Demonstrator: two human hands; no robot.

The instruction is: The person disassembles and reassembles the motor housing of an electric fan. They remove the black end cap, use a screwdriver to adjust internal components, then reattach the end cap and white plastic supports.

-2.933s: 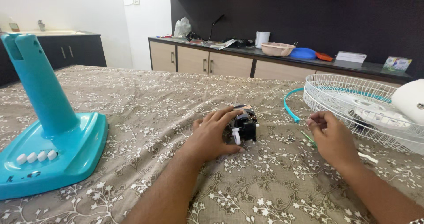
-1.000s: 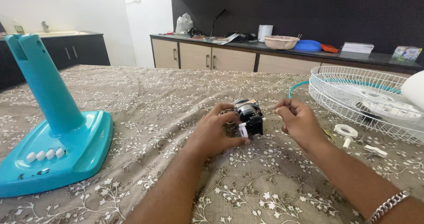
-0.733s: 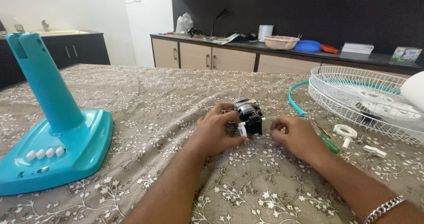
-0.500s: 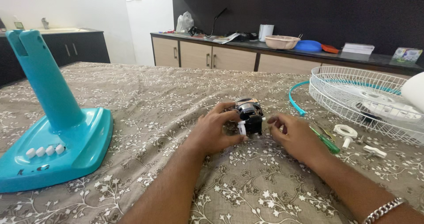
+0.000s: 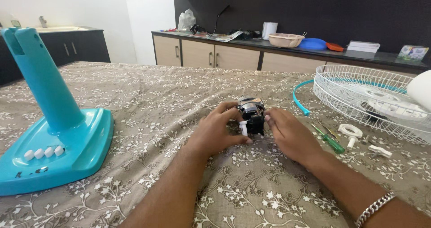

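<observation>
On the flowered brown cloth covering the surface (image 5: 134,88), seen from the head camera, a small black and silver fan motor (image 5: 251,115) sits near the middle, between the two hands. Left hand (image 5: 217,133) cups the motor from its left side, fingers curled round its top and thumb pressed at its lower front beside a small white part; its grip is closed on the motor. Right hand (image 5: 292,136) lies against the motor's right side with fingertips touching it; whether that grip is closed round it cannot be told. A silver chain bracelet (image 5: 375,206) circles the right wrist. Just right of that hand lies a green-handled screwdriver (image 5: 330,140), then a white ring (image 5: 350,130) and small white fittings. Farther right rests a white wire fan guard (image 5: 359,97). Well apart at the left stands a turquoise fan base (image 5: 58,138).
</observation>
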